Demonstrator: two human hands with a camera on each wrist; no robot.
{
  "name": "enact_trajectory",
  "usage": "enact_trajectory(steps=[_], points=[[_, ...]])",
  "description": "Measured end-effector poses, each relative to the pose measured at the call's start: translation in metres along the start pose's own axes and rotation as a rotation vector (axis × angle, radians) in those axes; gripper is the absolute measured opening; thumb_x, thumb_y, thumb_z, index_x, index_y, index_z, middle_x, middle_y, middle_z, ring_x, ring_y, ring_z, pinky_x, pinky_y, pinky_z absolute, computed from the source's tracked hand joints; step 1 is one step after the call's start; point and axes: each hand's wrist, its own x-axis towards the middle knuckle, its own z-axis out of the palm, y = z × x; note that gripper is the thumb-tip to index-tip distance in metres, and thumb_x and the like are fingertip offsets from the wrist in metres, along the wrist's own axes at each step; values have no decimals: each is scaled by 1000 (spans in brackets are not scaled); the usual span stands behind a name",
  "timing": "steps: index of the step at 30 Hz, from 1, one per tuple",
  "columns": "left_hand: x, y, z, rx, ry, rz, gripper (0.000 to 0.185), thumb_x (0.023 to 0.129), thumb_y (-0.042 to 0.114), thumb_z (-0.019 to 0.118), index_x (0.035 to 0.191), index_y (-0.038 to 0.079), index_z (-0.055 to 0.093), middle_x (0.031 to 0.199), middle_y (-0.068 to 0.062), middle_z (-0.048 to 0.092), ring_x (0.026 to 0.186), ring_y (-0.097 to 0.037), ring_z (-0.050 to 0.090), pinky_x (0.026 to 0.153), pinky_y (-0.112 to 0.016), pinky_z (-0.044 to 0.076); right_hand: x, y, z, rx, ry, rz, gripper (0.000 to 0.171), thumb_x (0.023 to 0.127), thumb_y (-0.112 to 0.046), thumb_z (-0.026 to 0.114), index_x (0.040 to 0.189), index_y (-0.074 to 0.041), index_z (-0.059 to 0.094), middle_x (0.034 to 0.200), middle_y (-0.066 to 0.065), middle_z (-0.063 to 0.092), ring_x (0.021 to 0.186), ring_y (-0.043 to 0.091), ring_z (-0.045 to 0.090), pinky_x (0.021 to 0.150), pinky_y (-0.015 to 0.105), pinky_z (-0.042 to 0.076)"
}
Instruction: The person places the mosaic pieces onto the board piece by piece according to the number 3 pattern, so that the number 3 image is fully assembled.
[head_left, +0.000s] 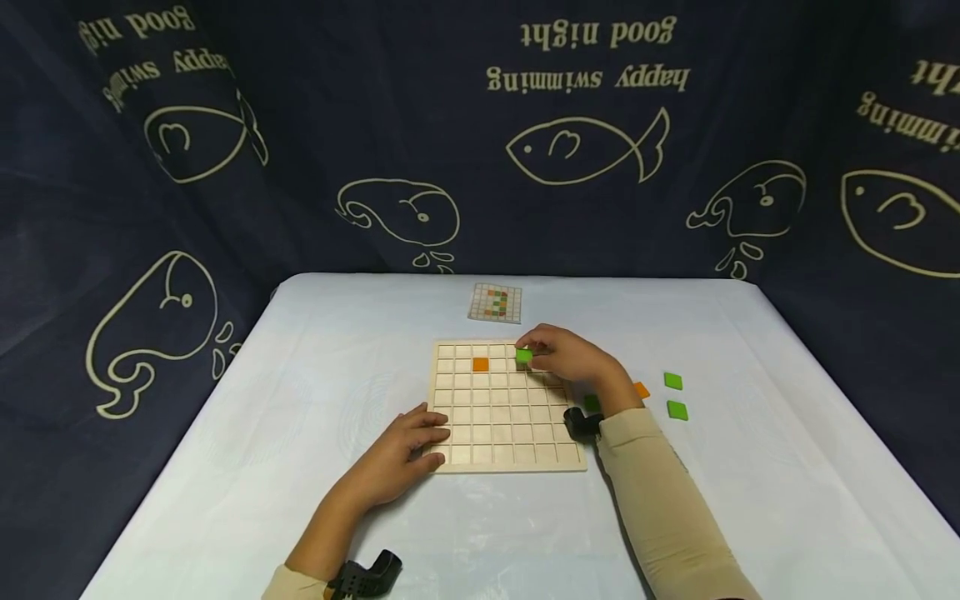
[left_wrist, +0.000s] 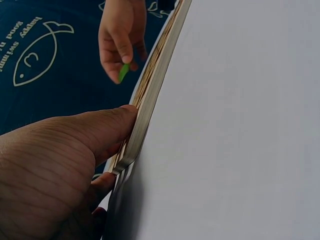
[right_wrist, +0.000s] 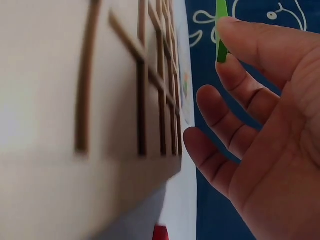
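Observation:
A wooden grid board (head_left: 491, 433) lies on the white table, with one orange square tile (head_left: 481, 364) in a cell of an upper row. My right hand (head_left: 566, 354) pinches a green square tile (head_left: 524, 356) between thumb and fingers over the board's upper right part. In the right wrist view that green tile (right_wrist: 221, 35) stands edge-on at the fingertips, its other fingers loosely bent. My left hand (head_left: 401, 450) rests at the board's lower left edge, fingers spread over the rim. In the left wrist view its thumb (left_wrist: 120, 120) touches the board's side.
Right of the board lie two green tiles (head_left: 672, 381), an orange tile (head_left: 641, 390) and a shaded green tile (head_left: 592, 404), partly beside my right forearm. A small card with a coloured grid pattern (head_left: 495, 302) lies behind the board. Dark printed cloth (head_left: 420, 108) hangs behind the table.

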Motion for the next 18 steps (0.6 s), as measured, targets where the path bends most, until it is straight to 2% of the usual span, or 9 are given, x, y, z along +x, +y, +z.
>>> enact_trajectory(steps=[9,18], points=[[0,2,0,-3,5,11,32,91,12,72,122,2,70,137,-7,56,144,-38,29,114,-57,26,13,-11,9,-5,-45,-30,31,99,-5,58,130,-2,61,119,11,55,94,23,48,81,39,44],[1,1,0,5,6,36,31,93,13,71,121,2,70,136,-8,57,142,-41,31,112,-60,27,25,-16,19,-33,-60,19,31,99,-7,58,129,-7,63,121,8,56,93,22,51,81,38,45]])
